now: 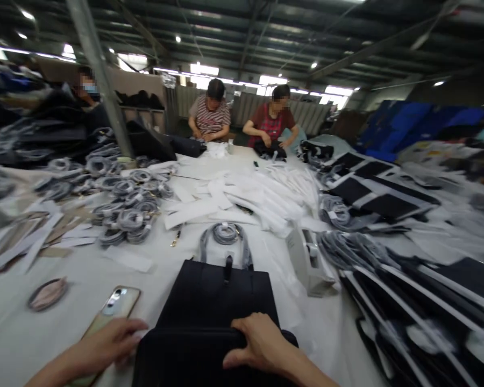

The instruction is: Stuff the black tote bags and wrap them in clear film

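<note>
A black handbag (226,298) lies on the white table in front of me, its wrapped handles pointing away and a short strap tab at its top edge. My right hand (262,341) grips the thick dark edge at the bag's near part, thumb on the near side and fingers over the top. At the bag's left corner is my left hand (108,341), fingers stretched out and slightly blurred. Something small and whitish shows by its fingertips. Partly under that hand and forearm lies a phone (121,303). A coiled, wrapped strap (225,233) rests between the handles.
A tape dispenser (310,263) stands right of the bag. Wrapped black bag pieces (423,301) are stacked at the right. Coiled straps (131,217) pile up at the left, near a metal post (100,75). White strips (242,193) cover the middle. Two people work across the table.
</note>
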The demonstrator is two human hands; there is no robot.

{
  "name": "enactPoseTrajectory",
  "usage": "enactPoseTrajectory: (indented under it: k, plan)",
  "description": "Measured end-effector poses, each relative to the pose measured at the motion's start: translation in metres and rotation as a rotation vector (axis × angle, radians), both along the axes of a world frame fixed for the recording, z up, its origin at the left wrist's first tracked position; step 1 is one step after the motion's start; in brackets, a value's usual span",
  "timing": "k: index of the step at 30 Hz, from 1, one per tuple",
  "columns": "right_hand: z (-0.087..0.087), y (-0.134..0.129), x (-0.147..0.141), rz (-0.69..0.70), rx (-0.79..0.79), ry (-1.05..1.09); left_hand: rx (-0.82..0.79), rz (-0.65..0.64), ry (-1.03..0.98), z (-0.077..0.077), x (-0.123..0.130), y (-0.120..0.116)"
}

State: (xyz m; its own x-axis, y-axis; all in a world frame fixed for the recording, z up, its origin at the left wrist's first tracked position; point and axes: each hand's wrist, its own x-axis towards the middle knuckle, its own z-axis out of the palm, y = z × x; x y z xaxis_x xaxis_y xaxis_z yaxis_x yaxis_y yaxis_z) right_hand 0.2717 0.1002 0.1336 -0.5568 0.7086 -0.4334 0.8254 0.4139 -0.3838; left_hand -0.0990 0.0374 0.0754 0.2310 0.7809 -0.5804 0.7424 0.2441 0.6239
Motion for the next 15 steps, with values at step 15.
enactPoseTrajectory:
  k: [15]
  plan:
    - [0.003, 0.003, 0.0, 0.038, -0.146, 0.064, 0.246, -0.167, 0.072, -0.014, 0.008, 0.0]
